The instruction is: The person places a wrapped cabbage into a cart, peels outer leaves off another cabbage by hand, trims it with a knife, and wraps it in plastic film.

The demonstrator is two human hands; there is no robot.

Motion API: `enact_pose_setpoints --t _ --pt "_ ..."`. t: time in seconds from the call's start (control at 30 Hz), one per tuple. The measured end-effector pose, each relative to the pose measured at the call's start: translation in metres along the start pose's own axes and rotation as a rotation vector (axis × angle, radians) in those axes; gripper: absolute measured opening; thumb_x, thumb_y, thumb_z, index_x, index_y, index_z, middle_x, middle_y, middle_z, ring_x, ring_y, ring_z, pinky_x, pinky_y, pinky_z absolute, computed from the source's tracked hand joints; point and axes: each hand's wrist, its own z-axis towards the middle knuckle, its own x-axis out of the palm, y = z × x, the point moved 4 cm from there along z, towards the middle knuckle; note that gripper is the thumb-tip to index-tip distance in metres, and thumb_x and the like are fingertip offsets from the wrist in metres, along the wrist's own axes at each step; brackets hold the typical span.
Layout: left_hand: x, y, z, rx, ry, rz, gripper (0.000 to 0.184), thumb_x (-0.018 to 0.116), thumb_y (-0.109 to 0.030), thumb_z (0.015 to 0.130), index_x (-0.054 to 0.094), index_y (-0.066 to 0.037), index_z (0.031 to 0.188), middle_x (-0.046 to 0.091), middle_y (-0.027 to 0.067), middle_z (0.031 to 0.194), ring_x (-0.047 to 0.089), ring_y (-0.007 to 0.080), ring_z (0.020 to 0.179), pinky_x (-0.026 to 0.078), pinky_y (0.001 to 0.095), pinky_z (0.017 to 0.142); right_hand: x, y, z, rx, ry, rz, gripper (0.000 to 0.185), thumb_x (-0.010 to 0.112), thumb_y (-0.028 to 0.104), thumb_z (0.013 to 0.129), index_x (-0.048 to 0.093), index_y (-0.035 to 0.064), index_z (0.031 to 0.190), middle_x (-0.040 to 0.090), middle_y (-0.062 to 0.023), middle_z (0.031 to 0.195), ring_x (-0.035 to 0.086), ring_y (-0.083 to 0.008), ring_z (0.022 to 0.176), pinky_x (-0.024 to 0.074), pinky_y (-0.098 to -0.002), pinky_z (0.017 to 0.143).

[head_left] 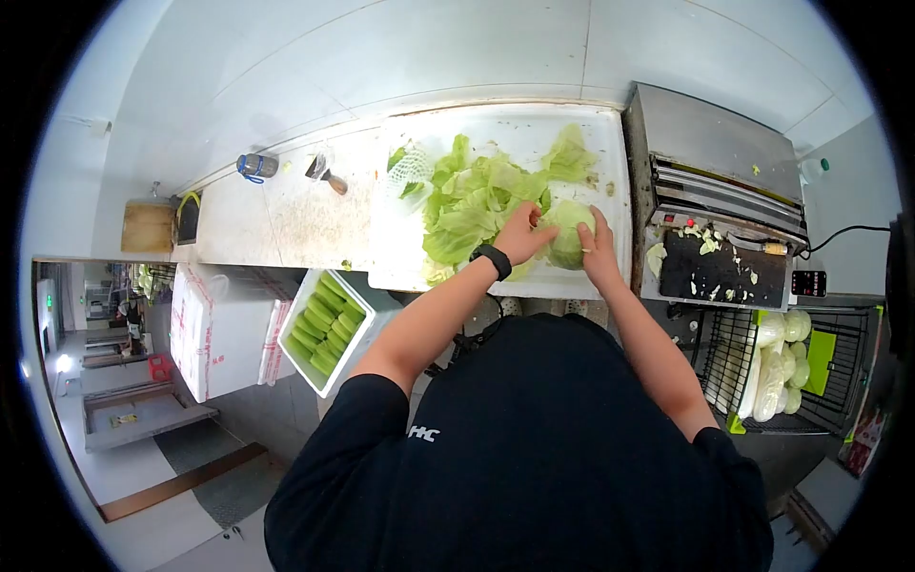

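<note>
Head view: a round green cabbage (572, 217) is cupped by the right hand (602, 253), which is wrapped around its 3 o'clock side. At its 9 o'clock side the left hand (519, 236) is placed close against it; whether anything is pinched there cannot be told. Peeling seems to be the step in hand, so a firm hold on the right and a soft tug on the left seem to be called for. No clear long axis is shown, as it is ball-shaped, and its stem end is hidden. It is set in a white tray (400, 264), toward 4 o'clock from the middle. Loose leaves (477, 195) are heaped at 10 o'clock from it. Farther out, long green vegetables (329, 319) are boxed at 8 o'clock.
</note>
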Motion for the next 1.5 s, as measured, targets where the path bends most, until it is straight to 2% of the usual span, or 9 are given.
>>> enact_pose_setpoints --t 0.2,0.43,0.6,0.9,1.03,1.13,1.2,1.3,1.5 --pt "0.008 0.017 0.003 -0.128 0.187 -0.249 0.052 0.074 -0.032 0.087 0.044 -0.001 0.117 0.052 0.0143 0.111 0.056 0.0250 0.098 0.049 0.0380 0.085 -0.007 -0.013 0.001 -0.024 0.033 0.081 0.061 0.050 0.041 0.101 0.035 0.0057 0.149 0.038 -0.0275 0.144 0.039 -0.0393 0.133 0.0314 -0.0434 0.113" --pt "0.006 0.024 0.009 -0.110 0.263 -0.169 0.054 0.071 -0.036 0.090 0.042 -0.006 0.124 0.052 0.0120 0.120 0.056 0.0223 0.106 0.051 0.0373 0.080 -0.006 -0.014 -0.002 -0.103 0.036 0.097 0.063 0.050 0.042 0.102 0.033 0.0046 0.149 0.038 -0.0261 0.144 0.037 -0.0372 0.136 0.0291 -0.0425 0.114" --pt "0.006 0.008 0.005 -0.438 0.257 -0.276 0.043 0.064 -0.034 0.094 0.043 -0.009 0.123 0.053 0.0077 0.114 0.056 0.0196 0.100 0.052 0.0381 0.077 -0.006 -0.018 -0.001 -0.114 0.060 0.119 0.063 0.050 0.042 0.102 0.033 0.0044 0.149 0.037 -0.0257 0.145 0.037 -0.0369 0.136 0.0288 -0.0420 0.114" --pt "0.014 0.043 0.014 -0.124 0.235 -0.237 0.031 0.057 -0.024 0.095 0.046 -0.006 0.119 0.055 0.0059 0.103 0.055 0.0162 0.092 0.050 0.0340 0.070 -0.006 -0.004 -0.008 -0.147 0.065 0.031 0.060 0.049 0.040 0.102 0.034 0.0055 0.149 0.039 -0.0259 0.143 0.037 -0.0377 0.135 0.0295 -0.0415 0.114" --pt "0.007 0.034 0.010 -0.129 0.297 -0.166 0.031 0.057 -0.024 0.095 0.047 -0.005 0.118 0.055 0.0063 0.104 0.055 0.0172 0.092 0.051 0.0367 0.071 -0.013 -0.015 0.002 -0.078 0.077 0.104 0.058 0.048 0.037 0.103 0.033 0.0048 0.149 0.039 -0.0241 0.145 0.036 -0.0350 0.137 0.0283 -0.0395 0.114" --pt "0.006 0.009 0.008 -0.309 0.217 -0.347 0.033 0.058 -0.027 0.095 0.048 -0.006 0.118 0.055 0.0064 0.103 0.056 0.0178 0.092 0.051 0.0398 0.072 -0.015 -0.010 0.002 -0.081 0.108 0.093 0.057 0.048 0.036 0.104 0.033 0.0048 0.149 0.039 -0.0239 0.146 0.036 -0.0345 0.137 0.0289 -0.0392 0.114" --pt "0.007 0.005 0.012 -0.572 0.232 -0.321 0.034 0.060 -0.030 0.094 0.049 -0.008 0.118 0.055 0.0049 0.101 0.056 0.0168 0.092 0.052 0.0389 0.073 -0.013 -0.006 -0.001 -0.114 0.105 0.063 0.058 0.048 0.038 0.103 0.034 0.0050 0.148 0.040 -0.0257 0.143 0.039 -0.0368 0.134 0.0314 -0.0404 0.113" --pt "0.014 0.037 0.020 -0.600 0.367 -0.529 0.034 0.063 -0.031 0.093 0.050 -0.010 0.116 0.055 0.0029 0.097 0.056 0.0152 0.090 0.052 0.0368 0.076 -0.012 -0.002 -0.007 -0.155 0.087 0.039 0.058 0.050 0.036 0.103 0.034 0.0052 0.148 0.039 -0.0243 0.144 0.038 -0.0364 0.135 0.0312 -0.0405 0.113" --pt "0.010 0.037 0.018 -0.639 0.436 -0.594 0.029 0.064 -0.022 0.090 0.049 -0.011 0.113 0.055 0.0025 0.091 0.058 0.0146 0.080 0.052 0.0350 0.074 -0.010 0.008 -0.018 -0.193 0.116 -0.007 0.062 0.052 0.038 0.101 0.032 0.0039 0.149 0.037 -0.0233 0.144 0.036 -0.0365 0.137 0.0294 -0.0408 0.114"
